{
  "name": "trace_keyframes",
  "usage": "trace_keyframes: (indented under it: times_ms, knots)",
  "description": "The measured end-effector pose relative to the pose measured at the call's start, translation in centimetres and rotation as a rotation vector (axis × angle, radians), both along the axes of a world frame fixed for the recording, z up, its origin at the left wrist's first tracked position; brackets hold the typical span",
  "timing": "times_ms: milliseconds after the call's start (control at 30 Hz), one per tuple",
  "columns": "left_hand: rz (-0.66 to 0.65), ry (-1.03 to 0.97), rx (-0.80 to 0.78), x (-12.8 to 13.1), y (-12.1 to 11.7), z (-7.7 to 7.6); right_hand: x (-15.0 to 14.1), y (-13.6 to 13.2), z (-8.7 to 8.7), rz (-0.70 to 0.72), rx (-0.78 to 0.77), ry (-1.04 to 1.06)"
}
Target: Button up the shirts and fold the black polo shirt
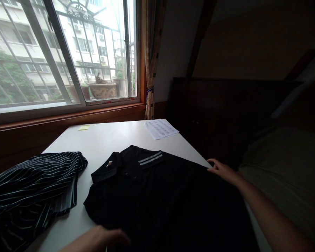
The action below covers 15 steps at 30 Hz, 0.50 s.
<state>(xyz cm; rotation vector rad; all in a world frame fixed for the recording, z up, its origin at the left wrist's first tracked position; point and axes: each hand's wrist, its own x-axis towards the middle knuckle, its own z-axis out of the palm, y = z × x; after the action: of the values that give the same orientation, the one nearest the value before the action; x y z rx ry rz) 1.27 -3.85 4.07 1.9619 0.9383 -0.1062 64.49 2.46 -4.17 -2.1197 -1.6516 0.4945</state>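
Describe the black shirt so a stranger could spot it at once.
Find the white table by the window. The black shirt lies on it, right of the striped garment. Unlike that garment, it is mostly plain black with one small patch of pale bands.

"Classification of premises?"

"A home; a room in a residence."

"Evidence?"

"Well ahead of the left hand (101, 236): a sliding window (64, 52), an ornamental security grille (80, 11), a patterned flowerpot (102, 91) outside, and a multi-storey building (80, 59) opposite. Ahead, between the hands: a tied-back curtain (150, 63)."

"And nearer the right hand (222, 171)?"

"A black polo shirt (152, 189), spread on a white table (112, 134). Beyond it, dark furniture (220, 108), too dim to identify."
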Motion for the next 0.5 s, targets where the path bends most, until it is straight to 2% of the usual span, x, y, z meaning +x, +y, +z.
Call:
trace_keyframes:
  times_ms: [67,100,167,233,300,367,500]
  knots:
    - [0.206,-0.031,0.177,-1.5,3.2,0.6,0.6,-0.7,-0.2,-0.038,-0.002,0.01]
    - [0.273,-0.05,0.285,-2.4,5.2,0.4,0.9,-1.2,-0.3,-0.067,-0.004,0.005]
    - [0.375,-0.053,0.578,-4.2,9.3,-0.8,1.6,-2.4,-0.5,-0.121,-0.004,-0.011]
    - [0.461,0.031,0.777,-5.8,13.0,-2.5,2.3,-3.7,-0.6,-0.139,-0.013,0.001]
    - [0.507,0.125,0.798,-6.9,15.7,-4.2,2.8,-5.1,-0.7,-0.111,-0.038,0.057]
    - [0.512,0.175,0.731,-7.4,17.3,-5.4,3.3,-6.1,-0.5,-0.078,-0.063,0.114]
    - [0.538,0.144,0.574,-7.7,18.4,-6.1,3.6,-6.6,0.3,-0.117,-0.025,0.1]
